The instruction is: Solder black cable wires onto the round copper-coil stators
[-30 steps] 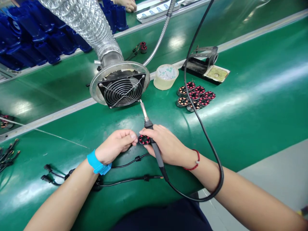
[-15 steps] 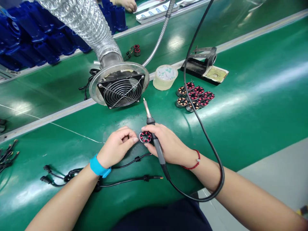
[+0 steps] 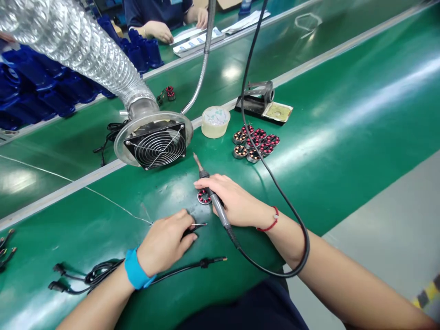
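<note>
My right hand [image 3: 228,197] is wrapped round a soldering iron [image 3: 220,211], its bare tip pointing up and away from me. Just under those fingers is a small round motor stator [image 3: 204,196] with red and black windings; whether the fingers touch it is unclear. My left hand [image 3: 168,240], with a blue band at the wrist, has thumb and fingers closed about a black cable whose stripped end [image 3: 201,224] pokes out past the fingertips. Nearer to me a second black cable [image 3: 185,267] lies on the green bench, bare wire ends to the right.
A fume extractor fan [image 3: 160,146] hangs beyond my hands. Behind them are a tape roll [image 3: 215,122], several stators [image 3: 254,142] and an iron stand [image 3: 263,103]. Solder wire [image 3: 113,201] crosses at left. Blue housings [image 3: 41,87] and a co-worker's hands [image 3: 160,32] are across the bench.
My left hand has left the stator's side and come down onto the cable. My right thumb and fingers have shifted around the iron above the stator. The view has tilted up, showing more of the co-worker.
</note>
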Available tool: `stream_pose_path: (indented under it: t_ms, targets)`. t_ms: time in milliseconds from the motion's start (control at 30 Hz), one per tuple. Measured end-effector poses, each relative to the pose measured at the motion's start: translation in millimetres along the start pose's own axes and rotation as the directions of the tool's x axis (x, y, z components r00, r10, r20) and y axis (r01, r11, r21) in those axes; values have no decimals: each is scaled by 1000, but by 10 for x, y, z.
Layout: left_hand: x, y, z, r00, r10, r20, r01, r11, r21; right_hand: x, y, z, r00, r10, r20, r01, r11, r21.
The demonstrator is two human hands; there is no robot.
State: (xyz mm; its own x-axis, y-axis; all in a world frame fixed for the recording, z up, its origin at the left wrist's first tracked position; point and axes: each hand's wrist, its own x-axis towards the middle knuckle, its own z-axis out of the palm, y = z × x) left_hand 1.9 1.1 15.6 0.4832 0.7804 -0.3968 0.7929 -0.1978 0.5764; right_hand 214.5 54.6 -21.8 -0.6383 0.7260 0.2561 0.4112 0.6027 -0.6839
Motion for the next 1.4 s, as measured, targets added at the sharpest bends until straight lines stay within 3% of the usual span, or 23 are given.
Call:
stream_pose_path:
  t_ms: [133, 233, 367, 467, 600, 667, 900, 1067, 1400]
  targets:
    - [28, 1, -102, 986, -127, -104, 74, 912, -405, -8, -119, 13, 976, 85, -202, -41, 976, 214]
    - [11, 21, -174, 973, -209, -95, 102, 763, -639, -25, -328, 9, 966, 190, -176, -88, 879, 469]
    - [-32, 44, -190, 980, -181, -80, 58, 646, -761, -31, -580, 40, 956, 231, -180, -86, 810, 580]
    - [-57, 41, -178, 990, -124, -68, 26, 628, -778, -16, -636, 111, 936, 284, -205, -75, 735, 674]
    - [-76, 28, -172, 996, -78, -34, 20, 609, -793, -3, -616, 187, 944, 270, -189, 3, 567, 824]
    - [-79, 15, -173, 996, -82, -29, 27, 603, -797, -5, -608, 198, 946, 261, -190, 25, 527, 850]
    - [-61, -31, -151, 993, -99, -60, 17, 633, -774, -7, -607, 251, 932, 275, -236, 59, 526, 848]
    - [-40, -21, -135, 985, -153, -82, 32, 627, -778, -19, -553, 293, 941, 272, -204, 52, 479, 876]
    - [-29, -58, -171, 981, -194, 1, 132, 667, -734, -40, -510, 250, 940, 283, -189, 51, 431, 901]
